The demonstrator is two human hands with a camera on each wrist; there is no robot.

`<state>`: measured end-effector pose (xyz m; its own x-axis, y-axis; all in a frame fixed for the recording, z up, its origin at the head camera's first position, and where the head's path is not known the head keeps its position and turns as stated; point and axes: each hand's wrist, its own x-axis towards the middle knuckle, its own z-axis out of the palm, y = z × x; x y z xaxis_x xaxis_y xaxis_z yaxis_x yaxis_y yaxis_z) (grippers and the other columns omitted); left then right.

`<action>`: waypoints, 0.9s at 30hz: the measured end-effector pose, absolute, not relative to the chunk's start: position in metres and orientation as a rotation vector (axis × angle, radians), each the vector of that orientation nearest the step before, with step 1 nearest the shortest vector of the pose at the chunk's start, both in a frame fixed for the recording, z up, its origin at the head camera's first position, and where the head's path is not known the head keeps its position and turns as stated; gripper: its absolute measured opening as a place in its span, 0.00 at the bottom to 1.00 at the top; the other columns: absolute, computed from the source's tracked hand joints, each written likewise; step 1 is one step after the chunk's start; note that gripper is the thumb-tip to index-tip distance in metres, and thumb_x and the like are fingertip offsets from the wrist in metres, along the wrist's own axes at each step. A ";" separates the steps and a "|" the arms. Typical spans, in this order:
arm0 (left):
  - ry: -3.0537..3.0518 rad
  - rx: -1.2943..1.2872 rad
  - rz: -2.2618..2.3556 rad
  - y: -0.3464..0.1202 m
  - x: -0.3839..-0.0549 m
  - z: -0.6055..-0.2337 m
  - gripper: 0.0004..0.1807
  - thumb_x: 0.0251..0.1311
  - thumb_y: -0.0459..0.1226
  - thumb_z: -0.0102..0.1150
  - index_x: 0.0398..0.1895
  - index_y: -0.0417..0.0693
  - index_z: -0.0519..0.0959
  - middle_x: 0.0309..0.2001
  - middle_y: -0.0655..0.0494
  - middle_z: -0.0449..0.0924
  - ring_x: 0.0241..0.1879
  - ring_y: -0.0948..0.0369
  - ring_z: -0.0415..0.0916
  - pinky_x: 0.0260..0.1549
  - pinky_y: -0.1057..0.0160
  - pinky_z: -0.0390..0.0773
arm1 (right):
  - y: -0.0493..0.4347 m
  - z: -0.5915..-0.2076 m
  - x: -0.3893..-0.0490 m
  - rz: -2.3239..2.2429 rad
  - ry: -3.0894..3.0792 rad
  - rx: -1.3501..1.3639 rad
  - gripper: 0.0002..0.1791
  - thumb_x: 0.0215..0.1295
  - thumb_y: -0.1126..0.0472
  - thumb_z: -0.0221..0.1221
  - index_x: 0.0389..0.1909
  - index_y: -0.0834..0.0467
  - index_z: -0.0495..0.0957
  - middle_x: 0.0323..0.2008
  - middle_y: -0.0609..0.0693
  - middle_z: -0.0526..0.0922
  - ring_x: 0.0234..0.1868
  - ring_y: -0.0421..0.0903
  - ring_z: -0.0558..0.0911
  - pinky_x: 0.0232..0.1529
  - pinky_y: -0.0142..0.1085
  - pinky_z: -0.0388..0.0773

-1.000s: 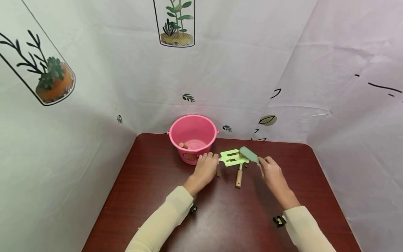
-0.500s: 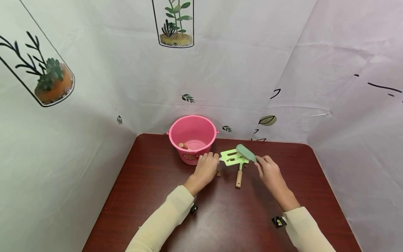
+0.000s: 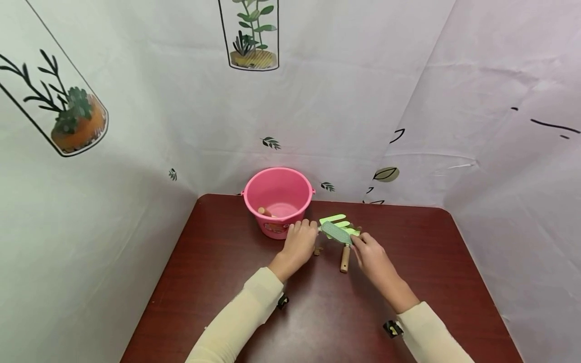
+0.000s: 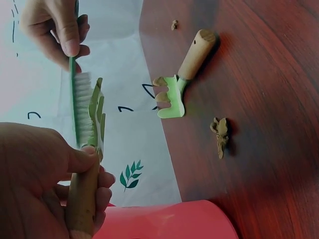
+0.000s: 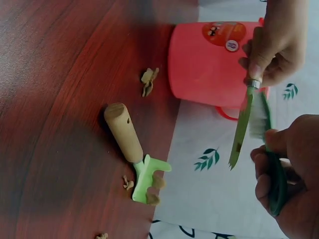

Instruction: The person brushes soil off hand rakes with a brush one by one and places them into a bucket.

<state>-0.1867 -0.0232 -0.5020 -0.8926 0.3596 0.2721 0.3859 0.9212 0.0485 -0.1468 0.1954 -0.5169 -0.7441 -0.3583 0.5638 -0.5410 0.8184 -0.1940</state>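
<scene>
My left hand (image 3: 301,239) grips the wooden handle (image 4: 82,199) of a light green garden fork (image 3: 333,219), held up over the table with its tines pointing right. In my right hand (image 3: 372,257) is a green brush (image 3: 336,233); its white bristles (image 5: 258,117) lie against the flat of the fork near its neck. Brown smudges show on the fork's blade. Below them a small light green hand rake (image 4: 172,102) lies on the table, with brown clods stuck on its tines and its wooden handle (image 3: 345,259) toward me.
A pink bucket (image 3: 268,228) stands at the back, left of the fork; a wooden-handled tool (image 3: 264,212) leans inside. Crumbly brown lumps (image 4: 220,132) lie on the dark red table (image 3: 218,272). A white printed cloth (image 3: 218,101) hangs behind and on both sides.
My right hand has moved left with the brush, from the fork's tine tips to its neck. The fork's blade has tilted, while my left hand stays nearly in place.
</scene>
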 end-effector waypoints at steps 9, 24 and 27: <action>-2.783 -0.560 -0.133 -0.025 -0.187 -0.504 0.07 0.69 0.40 0.63 0.40 0.44 0.81 0.35 0.50 0.82 0.35 0.52 0.79 0.35 0.56 0.76 | 0.202 -0.511 -0.150 0.369 -2.537 0.634 0.16 0.58 0.74 0.70 0.47 0.71 0.84 0.36 0.60 0.79 0.35 0.54 0.81 0.32 0.43 0.82; -2.763 -0.573 -0.147 -0.032 -0.185 -0.504 0.07 0.69 0.39 0.63 0.39 0.45 0.80 0.34 0.50 0.81 0.34 0.52 0.79 0.33 0.56 0.76 | 0.235 -0.514 -0.153 0.397 -2.570 0.500 0.15 0.61 0.74 0.68 0.49 0.73 0.83 0.35 0.62 0.79 0.33 0.55 0.82 0.30 0.44 0.82; -2.774 -0.577 -0.144 -0.032 -0.185 -0.505 0.07 0.70 0.39 0.63 0.39 0.44 0.80 0.34 0.50 0.81 0.35 0.52 0.79 0.33 0.56 0.76 | 0.244 -0.515 -0.155 0.424 -2.576 0.469 0.15 0.62 0.74 0.67 0.49 0.74 0.82 0.36 0.63 0.79 0.33 0.56 0.83 0.32 0.46 0.83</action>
